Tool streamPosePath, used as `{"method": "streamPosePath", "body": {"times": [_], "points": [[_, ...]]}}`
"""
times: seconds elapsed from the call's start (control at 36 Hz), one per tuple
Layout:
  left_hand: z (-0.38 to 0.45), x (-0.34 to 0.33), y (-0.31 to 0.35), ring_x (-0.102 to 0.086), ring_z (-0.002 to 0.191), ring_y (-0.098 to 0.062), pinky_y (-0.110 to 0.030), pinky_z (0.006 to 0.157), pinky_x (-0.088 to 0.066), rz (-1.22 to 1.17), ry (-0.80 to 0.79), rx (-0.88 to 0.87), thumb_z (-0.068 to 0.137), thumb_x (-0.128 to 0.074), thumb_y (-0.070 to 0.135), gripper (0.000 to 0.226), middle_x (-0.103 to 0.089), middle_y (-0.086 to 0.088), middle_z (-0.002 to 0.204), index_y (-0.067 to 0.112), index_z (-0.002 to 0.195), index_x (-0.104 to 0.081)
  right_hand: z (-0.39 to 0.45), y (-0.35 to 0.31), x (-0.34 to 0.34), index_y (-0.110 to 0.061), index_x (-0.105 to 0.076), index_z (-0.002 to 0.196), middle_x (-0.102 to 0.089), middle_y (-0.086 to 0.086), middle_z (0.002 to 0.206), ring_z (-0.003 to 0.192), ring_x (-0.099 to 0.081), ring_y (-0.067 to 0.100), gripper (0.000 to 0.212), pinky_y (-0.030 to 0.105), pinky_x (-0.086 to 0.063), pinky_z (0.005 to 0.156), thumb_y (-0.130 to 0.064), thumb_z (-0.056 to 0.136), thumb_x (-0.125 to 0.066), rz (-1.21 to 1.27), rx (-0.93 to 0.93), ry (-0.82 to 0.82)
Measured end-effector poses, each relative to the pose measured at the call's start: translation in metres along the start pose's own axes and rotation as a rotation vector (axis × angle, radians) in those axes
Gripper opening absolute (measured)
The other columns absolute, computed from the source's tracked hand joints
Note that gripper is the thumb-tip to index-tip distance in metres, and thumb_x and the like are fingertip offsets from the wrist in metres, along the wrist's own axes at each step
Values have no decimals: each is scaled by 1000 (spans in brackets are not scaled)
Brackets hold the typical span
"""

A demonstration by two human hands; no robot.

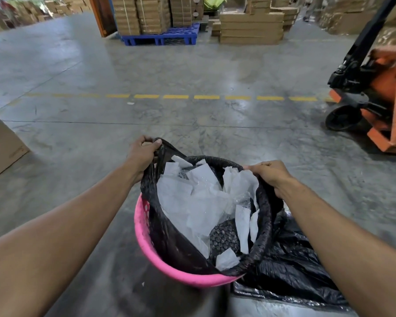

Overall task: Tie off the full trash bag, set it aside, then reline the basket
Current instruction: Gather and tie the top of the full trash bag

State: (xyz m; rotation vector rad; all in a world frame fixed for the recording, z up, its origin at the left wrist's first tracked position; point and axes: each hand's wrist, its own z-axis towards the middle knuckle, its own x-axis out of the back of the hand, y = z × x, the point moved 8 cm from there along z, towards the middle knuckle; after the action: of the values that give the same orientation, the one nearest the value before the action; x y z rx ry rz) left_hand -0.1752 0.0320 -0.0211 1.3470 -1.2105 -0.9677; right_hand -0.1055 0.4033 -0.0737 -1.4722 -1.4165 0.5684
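Observation:
A pink plastic basket (146,243) stands on the concrete floor just below me, lined with a black trash bag (169,239). White paper scraps (192,202) and bubble wrap fill the bag. My left hand (144,152) is closed on the bag's far-left edge and has lifted it clear of the rim. My right hand (270,175) grips the bag's rolled edge on the right side, where it still lies over the rim. Another black bag (290,271) lies flat and crumpled on the floor, right of the basket.
An orange pallet jack (380,104) stands at the right. A cardboard box (0,145) sits at the left edge. Stacked cartons on a blue pallet (160,38) and more cardboard stacks (249,28) line the back, past a dashed yellow floor line (176,96).

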Motion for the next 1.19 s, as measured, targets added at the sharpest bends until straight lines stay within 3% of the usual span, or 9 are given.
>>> {"method": "streamPosePath", "body": {"times": [0.08,0.22,0.33,0.67,0.78,0.86,0.97,1.08,1.19], "points": [[3,0,-6,-63,53,-17,-27,52,-53,124,-30,87,97,-66,23,16,-63,-9,77,11,100,-55,-3,3,3,-2,-77,84,-79,21,86,57,-69,27,36,38,-58,61,-26,59,-87,-6,-99,40],[6,-11,-21,-66,62,-20,-28,64,-53,403,-285,89,80,-80,47,43,-71,-6,72,5,83,-74,-10,0,7,-9,-60,70,-56,3,49,41,-49,21,26,22,-38,47,-29,55,-66,-194,-129,42],[8,-19,-26,-65,66,-20,-29,67,-51,470,-293,-13,86,-74,45,37,-73,-5,75,8,85,-76,-4,-4,8,-14,-55,67,-50,7,66,60,-42,21,9,30,-31,56,-15,70,-64,-205,-22,127],[10,-10,9,-67,61,-14,-30,65,-61,-273,1,-146,94,-70,24,12,-70,-6,79,13,88,-70,4,-15,21,-18,-59,72,-59,12,84,76,-53,22,28,32,-41,72,-16,100,-57,39,223,190],[2,16,9,-68,59,-7,-23,59,-58,-129,-40,-201,94,-70,23,13,-73,3,72,10,94,-71,-6,-18,27,-19,-63,76,-63,5,75,55,-59,6,26,22,-43,57,-16,101,-58,48,321,76],[-10,35,4,-68,62,-7,-23,59,-57,-27,-93,-218,93,-71,28,16,-73,7,70,12,97,-71,-24,-18,25,-19,-70,77,-65,-3,69,59,-59,8,27,24,-45,60,-42,91,-72,-83,362,-92],[-20,54,-10,-63,62,-4,-27,59,-48,246,-147,-233,83,-81,36,16,-70,13,69,26,94,-73,-46,8,19,-17,-73,95,-79,-2,88,81,-75,18,61,36,-55,75,-71,66,-78,-318,212,-298],[-27,67,-31,-56,68,-13,-27,58,-39,372,-170,-150,80,-83,31,24,-62,1,74,19,98,-74,-64,38,22,-5,-74,103,-79,21,99,84,-76,40,46,49,-61,83,-37,74,-88,-316,35,-466],[-38,78,-47,-54,55,-13,-26,55,-38,388,-212,21,81,-79,41,26,-56,6,59,18,82,-69,-80,66,28,0,-72,104,-77,21,91,71,-74,32,40,49,-63,79,-18,73,-89,-53,-98,-529]]}}
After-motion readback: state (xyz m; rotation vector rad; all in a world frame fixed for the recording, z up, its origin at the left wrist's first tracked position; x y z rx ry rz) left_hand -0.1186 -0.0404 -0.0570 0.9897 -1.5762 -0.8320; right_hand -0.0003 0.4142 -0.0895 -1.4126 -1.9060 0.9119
